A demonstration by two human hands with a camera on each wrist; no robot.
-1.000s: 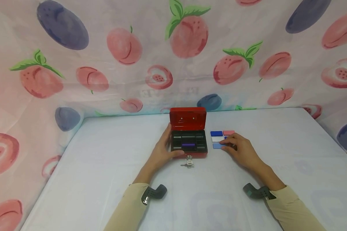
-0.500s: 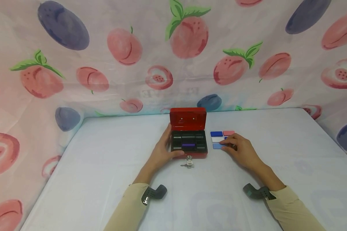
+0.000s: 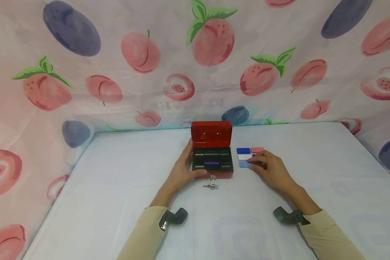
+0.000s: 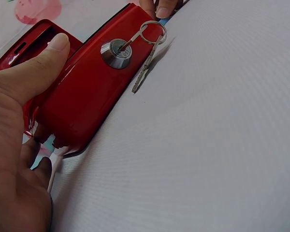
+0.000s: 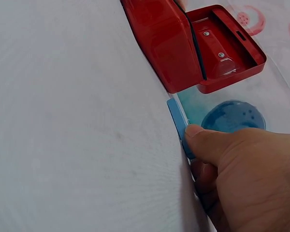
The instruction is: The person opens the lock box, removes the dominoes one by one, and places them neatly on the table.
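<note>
A red cash box [image 3: 212, 174] stands with its lid [image 3: 211, 133] raised, showing a black tray [image 3: 198, 155] inside. A flat purple block [image 3: 212, 163] lies in the tray's front middle compartment. My left hand [image 3: 181, 170] grips the box's left end, thumb over the front edge and fingers along the side. To the right of the box, my right hand [image 3: 273, 169] pinches the right end of a light blue block [image 5: 176, 115], which lies on the table. Dark blue [image 3: 243, 150], pink [image 3: 257, 149] and white [image 3: 245, 157] blocks lie just behind it; another blue one is mostly hidden by the fingers.
Keys [image 4: 144, 72] hang on a ring from the lock [image 4: 117, 53] at the box's front. A white cloth covers the table [image 3: 117, 202]. Behind it hangs a fruit-patterned curtain [image 3: 169, 47], close to the raised lid.
</note>
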